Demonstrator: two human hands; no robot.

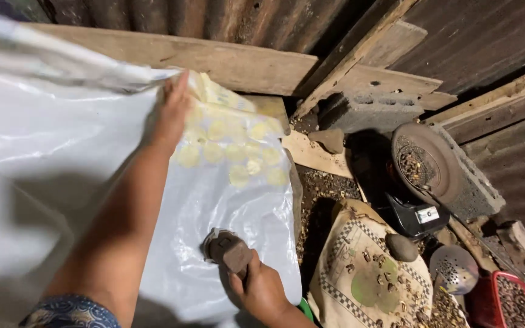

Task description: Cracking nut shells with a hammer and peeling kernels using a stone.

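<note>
- Left hand [174, 112] is up high, arm stretched forward and away from the body, fingers pinched shut on the top edge of a big translucent plastic bag [214, 200].
- That bag hangs in front of the person, draped down toward the lower frame; pale yellow round slices [232, 152] sit bunched behind the film just beside the raised hand.
- I'd judge the film thin, soft and slippery, light in itself but sagging where the slices gather; the gathered top edge looks like the safest place to hold.
- The slices look flat and brittle, so squeezing through the plastic could snap them.
- Right hand [262, 291] is low, wrist bent up, its grip closed around a small brown handled tool [229, 250] pressed against the bag's lower front; what kind of tool, I cannot tell.
- Off to the right on the ground: a patterned sack [369, 273] scattered with dark bits, a grey stone [401, 247], a perforated metal scoop [454, 269], a red basket [508, 302].
</note>
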